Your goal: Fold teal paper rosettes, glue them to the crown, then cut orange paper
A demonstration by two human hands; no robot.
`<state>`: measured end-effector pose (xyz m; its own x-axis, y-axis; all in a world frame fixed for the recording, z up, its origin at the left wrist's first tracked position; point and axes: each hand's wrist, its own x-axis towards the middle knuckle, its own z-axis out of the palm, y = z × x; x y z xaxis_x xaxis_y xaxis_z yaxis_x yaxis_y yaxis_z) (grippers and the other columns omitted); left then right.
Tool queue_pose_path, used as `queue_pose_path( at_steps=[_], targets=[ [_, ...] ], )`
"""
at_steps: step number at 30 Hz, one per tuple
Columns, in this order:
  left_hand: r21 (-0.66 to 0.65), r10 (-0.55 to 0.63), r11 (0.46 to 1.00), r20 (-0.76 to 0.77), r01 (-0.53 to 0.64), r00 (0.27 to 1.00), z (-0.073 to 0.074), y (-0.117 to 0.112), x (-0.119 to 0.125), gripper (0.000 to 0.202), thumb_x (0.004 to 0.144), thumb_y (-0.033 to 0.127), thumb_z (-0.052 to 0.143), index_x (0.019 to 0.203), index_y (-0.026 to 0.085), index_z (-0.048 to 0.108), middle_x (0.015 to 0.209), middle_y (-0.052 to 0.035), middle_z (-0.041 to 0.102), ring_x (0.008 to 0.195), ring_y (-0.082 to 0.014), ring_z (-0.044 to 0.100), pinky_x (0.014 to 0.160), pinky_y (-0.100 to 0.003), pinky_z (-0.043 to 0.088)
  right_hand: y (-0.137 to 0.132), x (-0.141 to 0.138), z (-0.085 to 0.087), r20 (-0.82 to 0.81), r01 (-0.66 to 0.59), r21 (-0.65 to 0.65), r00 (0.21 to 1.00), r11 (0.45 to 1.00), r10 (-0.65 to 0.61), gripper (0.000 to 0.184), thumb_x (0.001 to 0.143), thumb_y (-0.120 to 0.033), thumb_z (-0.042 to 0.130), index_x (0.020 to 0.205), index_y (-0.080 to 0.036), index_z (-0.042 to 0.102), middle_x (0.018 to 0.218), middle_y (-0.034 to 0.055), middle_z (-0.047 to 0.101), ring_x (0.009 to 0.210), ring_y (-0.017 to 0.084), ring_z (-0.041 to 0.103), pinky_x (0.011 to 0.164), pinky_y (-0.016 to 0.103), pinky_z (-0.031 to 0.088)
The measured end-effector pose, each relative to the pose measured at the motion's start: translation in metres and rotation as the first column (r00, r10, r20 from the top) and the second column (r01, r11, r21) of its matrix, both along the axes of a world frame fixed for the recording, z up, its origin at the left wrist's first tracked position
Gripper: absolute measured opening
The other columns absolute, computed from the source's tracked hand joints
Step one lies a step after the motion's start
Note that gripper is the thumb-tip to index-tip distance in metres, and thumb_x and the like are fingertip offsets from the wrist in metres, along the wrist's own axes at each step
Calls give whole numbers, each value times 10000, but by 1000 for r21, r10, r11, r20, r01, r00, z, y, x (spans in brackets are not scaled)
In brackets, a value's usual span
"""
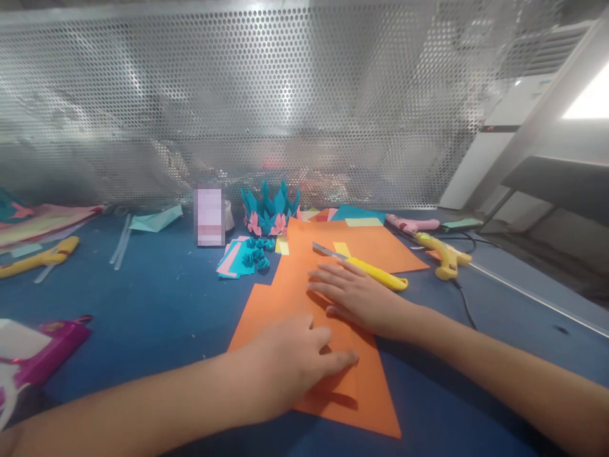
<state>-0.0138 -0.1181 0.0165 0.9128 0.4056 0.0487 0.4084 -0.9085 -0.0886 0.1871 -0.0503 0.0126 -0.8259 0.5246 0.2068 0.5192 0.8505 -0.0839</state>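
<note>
Both my hands rest on a folded orange paper sheet [280,298] lying on the blue table [157,304]. My left hand [292,362] lies flat on the near part of the sheet, fingers stretched toward the right. My right hand [354,295] presses flat on the sheet's middle, fingers spread and pointing left. Neither hand holds anything. A yellow utility knife [368,270] with its blade out lies just beyond my right hand, on a second orange sheet [371,244].
Teal and pink folded paper shapes [269,212] and paper scraps [245,257] sit behind the sheet. A yellow glue gun [445,254] with a black cord lies right, another yellow tool [40,257] far left, a pink tool [47,346] near left. A perforated metal screen [285,101] backs the table.
</note>
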Motion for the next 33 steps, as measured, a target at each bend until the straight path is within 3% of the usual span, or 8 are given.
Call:
queue_pose_path(
  at_steps=[5, 10, 15, 18, 20, 26, 30, 33],
  targets=[
    [-75, 7, 997, 38, -4, 999, 7, 1, -3, 522, 814, 404, 543, 1302, 291, 397, 866, -49, 546, 605, -160, 460, 551, -284, 358, 10, 5, -5, -78, 232, 140, 972, 963, -223, 468, 824, -487, 543, 1189, -196, 516, 1266, 144, 512, 1150, 320, 473, 917, 497, 408],
    [-103, 39, 994, 135, -25, 990, 11, 1, 1, 482, 878, 576, 355, 1217, 273, 513, 814, -39, 516, 643, -159, 470, 576, -289, 390, 5, 2, -3, -164, 392, 17, 909, 920, -384, 429, 834, -422, 528, 1185, -190, 441, 1144, 136, 534, 848, 278, 616, 699, 433, 501],
    [-86, 30, 996, 95, -22, 995, 11, 3, 1, 470, 882, 555, 367, 1231, 266, 491, 815, -33, 506, 588, -149, 447, 537, -301, 388, 6, -2, 1, -420, 320, -267, 810, 909, -409, 353, 812, -234, 486, 1141, -244, 360, 1045, 74, 536, 736, 181, 616, 663, 361, 517],
    [-74, 44, 996, 63, -39, 997, 9, 3, 0, 405, 890, 453, 428, 1259, 288, 444, 855, -32, 507, 632, -163, 477, 536, -298, 389, 13, -3, 0, -561, 200, -446, 697, 872, -447, 410, 752, -243, 536, 1094, -269, 313, 1074, 47, 453, 680, 122, 592, 603, 310, 534],
    [-72, 70, 995, 38, -68, 997, 7, 4, 0, 394, 880, 376, 469, 1265, 301, 428, 854, -28, 505, 638, -168, 492, 519, -292, 376, 20, -4, -1, -596, 151, -478, 668, 866, -445, 469, 716, -244, 568, 1092, -277, 291, 1047, 24, 410, 641, 93, 571, 576, 285, 534],
    [-58, 165, 984, -60, -168, 985, 8, 27, 2, 503, 821, 206, 510, 1304, 313, 417, 882, -39, 523, 557, -142, 493, 465, -274, 304, 50, -15, 2, -602, 170, -354, 711, 920, -363, 542, 684, -142, 521, 1137, -280, 258, 1016, 6, 366, 592, 58, 526, 575, 258, 521],
    [-20, 199, 979, -78, -201, 977, 9, 51, 0, 446, 868, 237, 454, 1300, 350, 441, 855, -40, 526, 554, -138, 489, 494, -262, 291, 70, -22, 3, -588, 239, -251, 732, 938, -344, 550, 689, -101, 485, 1167, -249, 257, 1067, 47, 361, 610, 81, 499, 589, 285, 510],
    [-9, 202, 979, -20, -202, 979, 5, 60, -3, 410, 909, 270, 401, 1303, 382, 420, 848, -34, 509, 587, -141, 493, 532, -253, 305, 72, -22, 4, -540, 277, -136, 784, 951, -306, 493, 681, -90, 510, 1127, -218, 342, 1085, 69, 403, 754, 147, 513, 726, 346, 487]
  ],
)
